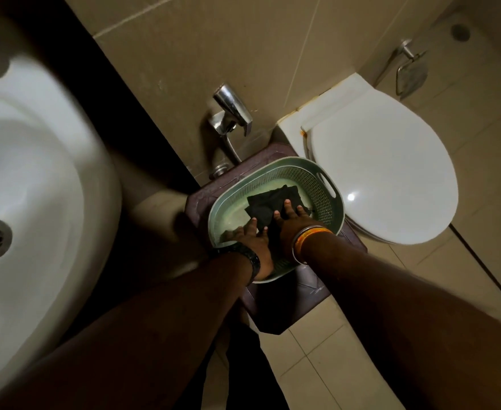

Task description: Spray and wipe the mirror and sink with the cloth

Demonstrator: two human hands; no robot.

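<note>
While both hands press, cloth [274, 204] lies flat.

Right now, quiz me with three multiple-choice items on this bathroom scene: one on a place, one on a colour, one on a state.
1. Where is the cloth?
A. in the sink
B. in the basket
C. on the toilet lid

2. What colour is the basket?
A. red
B. pale green
C. yellow

3. How is the toilet lid?
A. closed
B. raised
C. missing

Answers: 1 B, the dark cloth lies inside the basket, with the left hand and right hand on it. 2 B, its perforated wall is pale green. 3 A, the white lid lies flat over the bowl.
</note>
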